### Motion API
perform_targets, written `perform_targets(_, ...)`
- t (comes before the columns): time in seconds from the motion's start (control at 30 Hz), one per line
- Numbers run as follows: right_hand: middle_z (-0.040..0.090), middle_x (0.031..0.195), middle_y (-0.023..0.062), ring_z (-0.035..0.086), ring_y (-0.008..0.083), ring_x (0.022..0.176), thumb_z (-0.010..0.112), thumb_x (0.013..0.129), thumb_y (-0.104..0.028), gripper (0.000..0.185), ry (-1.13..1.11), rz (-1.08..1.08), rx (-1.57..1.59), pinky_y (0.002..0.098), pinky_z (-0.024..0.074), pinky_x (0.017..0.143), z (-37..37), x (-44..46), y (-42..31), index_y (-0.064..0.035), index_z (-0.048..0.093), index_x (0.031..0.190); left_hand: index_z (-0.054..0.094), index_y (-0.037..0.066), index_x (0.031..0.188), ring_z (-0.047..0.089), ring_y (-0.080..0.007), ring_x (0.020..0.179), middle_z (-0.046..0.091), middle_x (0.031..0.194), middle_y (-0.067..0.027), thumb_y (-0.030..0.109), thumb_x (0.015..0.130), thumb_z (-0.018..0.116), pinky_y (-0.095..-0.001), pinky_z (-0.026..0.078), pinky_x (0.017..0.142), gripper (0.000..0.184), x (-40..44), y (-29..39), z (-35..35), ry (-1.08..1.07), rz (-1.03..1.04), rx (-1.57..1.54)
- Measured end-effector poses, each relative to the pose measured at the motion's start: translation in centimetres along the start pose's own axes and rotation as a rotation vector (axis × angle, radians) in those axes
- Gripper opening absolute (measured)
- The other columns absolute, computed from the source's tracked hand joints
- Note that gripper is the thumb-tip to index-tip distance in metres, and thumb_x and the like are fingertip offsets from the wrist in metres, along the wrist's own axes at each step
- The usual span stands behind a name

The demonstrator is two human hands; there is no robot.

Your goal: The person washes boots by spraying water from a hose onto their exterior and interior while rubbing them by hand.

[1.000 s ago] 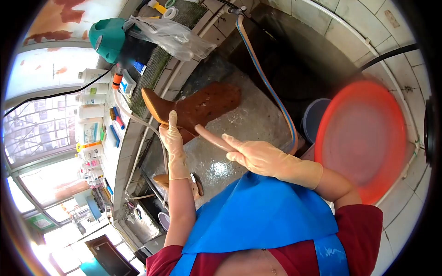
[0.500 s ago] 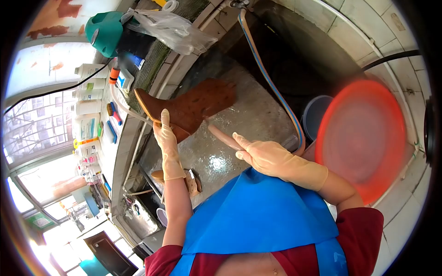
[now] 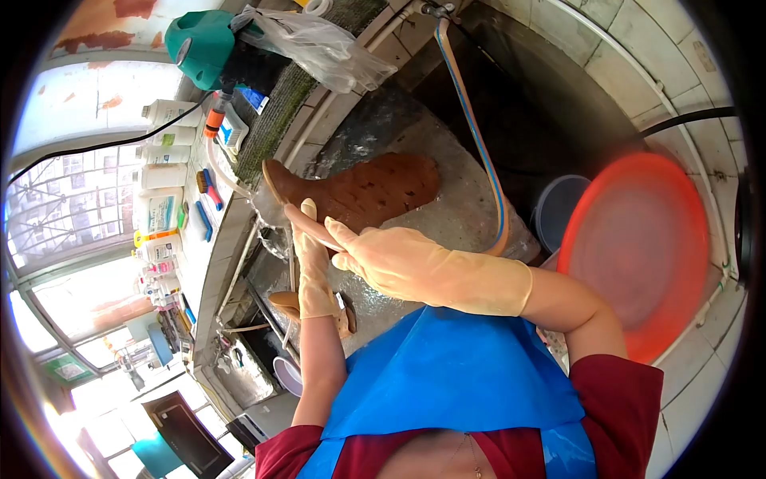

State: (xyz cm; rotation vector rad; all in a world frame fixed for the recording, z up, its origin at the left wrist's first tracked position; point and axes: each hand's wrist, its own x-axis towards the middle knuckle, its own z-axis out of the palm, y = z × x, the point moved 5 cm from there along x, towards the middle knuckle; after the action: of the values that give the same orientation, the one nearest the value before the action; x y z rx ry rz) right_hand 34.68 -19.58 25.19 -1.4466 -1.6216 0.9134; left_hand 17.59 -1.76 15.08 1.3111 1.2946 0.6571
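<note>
A wet brown boot (image 3: 375,188) lies on its side on a wet grey slab (image 3: 363,120), its shaft pointing right and its sole to the left. My left hand (image 3: 311,247), in a pale rubber glove, grips the boot's near edge; part of its fingers is hidden. My right hand (image 3: 391,259), gloved too, is closed round a pinkish hose (image 3: 319,231) that crosses just in front of my left fingers. Water splashes from the hose end beside the sole. Nearer me on the slab lies a second brown shoe or boot (image 3: 331,313), partly covered by my left forearm.
A striped hose (image 3: 471,120) runs from a tap (image 3: 437,11) along the slab's right side. On the right stand a red basin (image 3: 638,247) and a grey bucket (image 3: 558,209). A green pump (image 3: 199,49), bottles (image 3: 162,209) and brushes (image 3: 210,190) line the left ledge.
My right hand has swung the hose left, from beside the boot's shaft to its sole end, where water now splashes. The boot lies lower and flatter on the slab.
</note>
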Motion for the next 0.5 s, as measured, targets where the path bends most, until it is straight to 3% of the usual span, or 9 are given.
perform_targets(0.1, 0.065, 0.079, 0.0216, 0.065, 0.0356, 0.063, 0.048, 0.109, -0.032, 0.060, 0.015, -0.003, -0.006, 0.0414, 0.0534, 0.054, -0.2, 0.6, -0.4, 0.0064, 0.032, 0.153, 0.053, 0.007, 0.138, 0.057, -0.0170, 0.096, 0.061, 0.113, -0.0045, 0.041, 0.104, 0.059, -0.0341, 0.050, 0.077, 0.048, -1.5, 0.8, 1.4, 0.043, 0.022, 0.081)
perform_targets(0.2, 0.066, 0.081, 0.0222, 0.067, 0.0362, 0.065, 0.047, 0.109, -0.032, 0.061, 0.055, -0.030, -0.100, 0.0417, 0.0538, 0.055, 0.4, 0.3, 0.0, 0.0063, 0.030, 0.153, 0.052, 0.006, 0.141, 0.058, -0.0180, 0.102, 0.062, 0.120, -0.0058, 0.045, 0.104, 0.058, -0.0339, 0.051, 0.086, 0.054, -0.5, -1.5, -0.1, 0.049, 0.127, 0.206)
perform_targets(0.27, 0.067, 0.085, 0.0242, 0.068, 0.0369, 0.068, 0.046, 0.109, -0.033, 0.062, -0.002, -0.045, -0.145, 0.0419, 0.0545, 0.057, 0.9, -1.1, 0.6, 0.0063, 0.030, 0.153, 0.048, 0.004, 0.147, 0.058, -0.0199, 0.116, 0.061, 0.132, -0.0081, 0.052, 0.104, 0.055, -0.0339, 0.048, 0.101, 0.064, 1.9, -5.4, -1.6, -0.001, -0.055, -0.285)
perform_targets(0.3, 0.067, 0.086, 0.0248, 0.069, 0.0372, 0.070, 0.046, 0.109, -0.033, 0.062, -0.023, -0.050, -0.160, 0.0419, 0.0548, 0.058, 0.9, -1.8, 0.7, 0.0063, 0.030, 0.153, 0.045, 0.004, 0.151, 0.055, -0.0214, 0.126, 0.057, 0.142, -0.0091, 0.058, 0.104, 0.050, -0.0349, 0.042, 0.111, 0.072, 0.1, -3.2, -0.8, 0.033, -0.102, -0.189)
perform_targets(0.37, 0.068, 0.090, 0.0275, 0.070, 0.0392, 0.076, 0.045, 0.109, -0.034, 0.062, -0.271, 0.207, -0.015, 0.0442, 0.0560, 0.064, 0.8, -3.4, 1.5, 0.0064, 0.030, 0.153, 0.046, 0.003, 0.150, 0.056, -0.0219, 0.125, 0.057, 0.141, -0.0092, 0.061, 0.103, 0.047, -0.0352, 0.043, 0.110, 0.075, -0.9, -2.0, -0.4, 0.052, -0.127, -0.125)
perform_targets(0.5, 0.068, 0.091, 0.0284, 0.069, 0.0408, 0.078, 0.044, 0.109, -0.033, 0.062, -0.234, 0.269, 0.020, 0.0467, 0.0558, 0.069, 0.9, -4.3, 1.8, 0.0063, 0.027, 0.154, 0.051, 0.002, 0.145, 0.058, -0.0212, 0.122, 0.060, 0.138, -0.0086, 0.063, 0.104, 0.043, -0.0341, 0.046, 0.106, 0.074, -1.2, -2.1, -0.5, 0.059, -0.106, -0.094)
